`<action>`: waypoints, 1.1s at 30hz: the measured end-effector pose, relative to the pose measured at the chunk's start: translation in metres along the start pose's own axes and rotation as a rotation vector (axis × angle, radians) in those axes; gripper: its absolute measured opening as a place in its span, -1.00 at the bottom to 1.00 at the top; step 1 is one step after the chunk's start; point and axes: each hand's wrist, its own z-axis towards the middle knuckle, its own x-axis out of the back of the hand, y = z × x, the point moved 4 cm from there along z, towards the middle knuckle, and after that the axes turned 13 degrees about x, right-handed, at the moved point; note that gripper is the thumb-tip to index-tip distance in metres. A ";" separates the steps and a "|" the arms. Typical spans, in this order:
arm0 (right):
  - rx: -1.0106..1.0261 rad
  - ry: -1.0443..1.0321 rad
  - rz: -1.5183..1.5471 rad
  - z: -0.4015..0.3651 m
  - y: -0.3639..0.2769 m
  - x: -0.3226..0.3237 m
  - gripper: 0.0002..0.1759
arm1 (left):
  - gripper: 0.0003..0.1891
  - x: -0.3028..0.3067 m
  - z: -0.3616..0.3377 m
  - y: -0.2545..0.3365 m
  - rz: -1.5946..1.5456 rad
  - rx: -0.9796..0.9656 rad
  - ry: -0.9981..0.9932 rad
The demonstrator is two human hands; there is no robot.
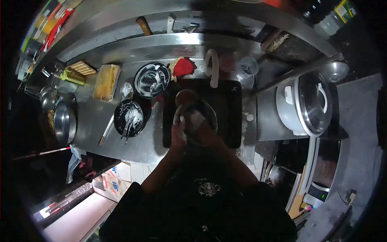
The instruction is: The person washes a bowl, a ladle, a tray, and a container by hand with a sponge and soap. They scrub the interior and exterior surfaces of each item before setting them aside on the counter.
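Note:
Over the dark sink [229,109], my left hand [177,135] grips the left rim of a round metal bowl [211,117]. My right hand [202,132] is inside that bowl, against something whitish and foamy [195,117] that is blurred; it looks like a soapy scrubber. A brownish round item [185,97] lies just beyond the bowl. The pale faucet [214,68] arches over the back of the sink. Left of the sink are a black pan with suds [152,80] and a black bowl [130,119] holding foam and utensils.
A red cloth [184,66] lies behind the sink. Further left are a yellowish tray [107,82], a long-handled ladle [107,130] and a metal basin [64,121]. A large white cooker [288,105] with a glass lid stands right of the sink. A clear cup [249,66] is at the back right.

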 end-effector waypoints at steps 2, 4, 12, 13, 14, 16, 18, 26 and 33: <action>-0.042 0.014 -0.123 -0.019 0.043 -0.036 -0.55 | -0.48 -0.004 0.001 -0.028 -0.020 0.097 -0.001; -0.118 -0.080 -0.043 -0.015 0.042 -0.022 -0.55 | -0.46 -0.002 0.005 -0.046 -0.044 0.153 -0.001; 0.077 0.013 -0.126 -0.012 0.015 0.020 -0.69 | -0.31 -0.018 0.004 -0.053 0.655 -0.358 -0.145; 0.058 -0.046 -0.261 -0.007 0.018 0.031 -0.70 | -0.28 -0.019 0.009 -0.045 0.405 -0.149 -0.124; -0.166 0.047 0.000 -0.007 0.027 0.043 -0.67 | -0.35 -0.013 0.015 -0.045 0.369 -0.071 -0.091; -0.403 0.178 0.193 -0.019 0.044 0.068 -0.64 | -0.57 0.020 0.030 -0.054 0.503 -0.046 -0.009; -0.206 0.211 -0.275 -0.022 0.053 0.101 -0.65 | -0.73 0.073 0.062 -0.080 0.297 -0.031 0.217; -0.497 0.532 0.129 0.078 0.178 0.167 -0.50 | -0.63 0.215 0.215 -0.114 0.403 -0.323 0.457; -0.310 0.095 -0.471 0.150 0.237 0.137 -0.54 | -0.45 0.194 0.241 -0.093 -0.137 -0.139 0.366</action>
